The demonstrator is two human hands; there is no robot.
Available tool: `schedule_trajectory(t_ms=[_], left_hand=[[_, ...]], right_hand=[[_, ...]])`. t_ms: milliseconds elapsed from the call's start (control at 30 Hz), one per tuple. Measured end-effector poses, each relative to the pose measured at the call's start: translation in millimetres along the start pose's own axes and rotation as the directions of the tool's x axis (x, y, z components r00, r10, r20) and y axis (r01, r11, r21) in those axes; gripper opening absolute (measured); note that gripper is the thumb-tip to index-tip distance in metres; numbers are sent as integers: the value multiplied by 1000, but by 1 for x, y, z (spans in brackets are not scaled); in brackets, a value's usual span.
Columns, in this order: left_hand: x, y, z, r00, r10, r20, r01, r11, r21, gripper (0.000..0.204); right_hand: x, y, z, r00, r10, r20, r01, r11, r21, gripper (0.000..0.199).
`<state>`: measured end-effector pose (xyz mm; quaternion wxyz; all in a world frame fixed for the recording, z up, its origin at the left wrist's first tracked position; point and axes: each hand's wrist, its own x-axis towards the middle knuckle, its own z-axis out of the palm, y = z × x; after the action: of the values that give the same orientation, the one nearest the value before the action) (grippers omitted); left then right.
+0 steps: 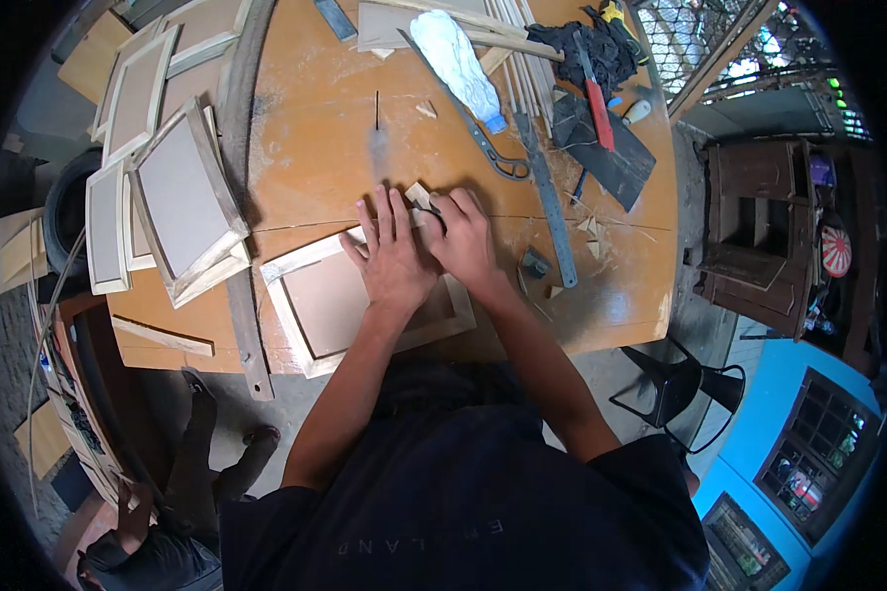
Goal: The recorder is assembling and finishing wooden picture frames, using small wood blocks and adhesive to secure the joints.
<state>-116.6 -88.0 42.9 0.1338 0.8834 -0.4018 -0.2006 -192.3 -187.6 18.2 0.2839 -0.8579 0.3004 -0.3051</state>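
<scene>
A pale wooden frame [291,323] with a brown panel [330,303] inside it lies tilted on the orange-brown table in front of me. My left hand [396,256] presses on its upper part, fingers stretched out and apart. Beside it, my right hand [463,241] is closed at the frame's far right corner. Something dark shows by its fingertips, but the fingers hide most of it. Just beyond the hands lies a small light wood offcut [418,194]. A small dark block [535,262] rests to the right of my right hand.
More framed panels [182,202] are stacked at the left, by a long wooden bar [238,197]. A metal ruler [552,217], a black-handled saw [508,165], a white bottle [458,69] and a red-handled tool [598,113] lie farther right. Another person [158,552] is lower left.
</scene>
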Motion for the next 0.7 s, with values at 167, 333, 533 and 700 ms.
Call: schedule_trajectory(t_ms=[167,333,533,700], left_hand=[[0,8,-17,998,-18,56,18,1000,4,108],[0,7,-1,999,49,-12,-47,994,97,107],[-1,3,-10,1000,5,-15,-5,1000,-4,102],[3,8,2,995,61,-82,-57,997,56,105]], right_hand=[[-48,5,-30,995,9,104,-12,1000,29,20],[1,0,-3,998,-31,54,34,998,-56,20],[-46,-6,-33,997,-35,73,34,999,23,18],[3,3,1,1000,-6,18,6,1000,-17,18]])
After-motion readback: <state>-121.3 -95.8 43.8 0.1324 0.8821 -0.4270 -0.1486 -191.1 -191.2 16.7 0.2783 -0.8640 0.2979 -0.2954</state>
